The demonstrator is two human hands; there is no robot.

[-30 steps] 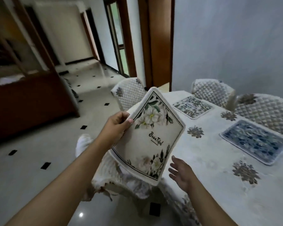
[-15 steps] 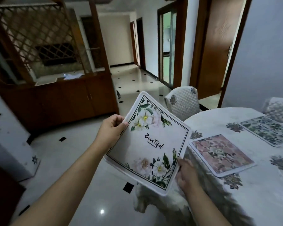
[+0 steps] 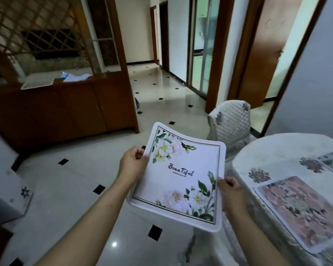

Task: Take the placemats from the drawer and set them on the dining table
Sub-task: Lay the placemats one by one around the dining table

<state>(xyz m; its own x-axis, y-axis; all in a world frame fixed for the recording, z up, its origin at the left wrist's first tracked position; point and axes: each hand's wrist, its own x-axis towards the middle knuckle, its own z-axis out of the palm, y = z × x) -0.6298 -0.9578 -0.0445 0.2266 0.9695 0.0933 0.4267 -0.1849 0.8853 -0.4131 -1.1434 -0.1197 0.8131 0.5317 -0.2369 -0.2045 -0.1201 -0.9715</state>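
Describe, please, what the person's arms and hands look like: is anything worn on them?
Both arms are bare as far as the view shows them: no sleeve reaches the left forearm or the right forearm. The left hand and right hand are ungloved, and no ring, watch, bracelet or marking shows on either.

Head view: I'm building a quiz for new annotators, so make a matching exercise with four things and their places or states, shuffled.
1 white floral placemat
2 pink placemat
3 quilted chair
4 wooden cabinet

A lies flat on the dining table
B stands at left, doors shut
C gripped by left hand and right hand
D stands beside that table

Pairs: 1-C, 2-A, 3-D, 4-B
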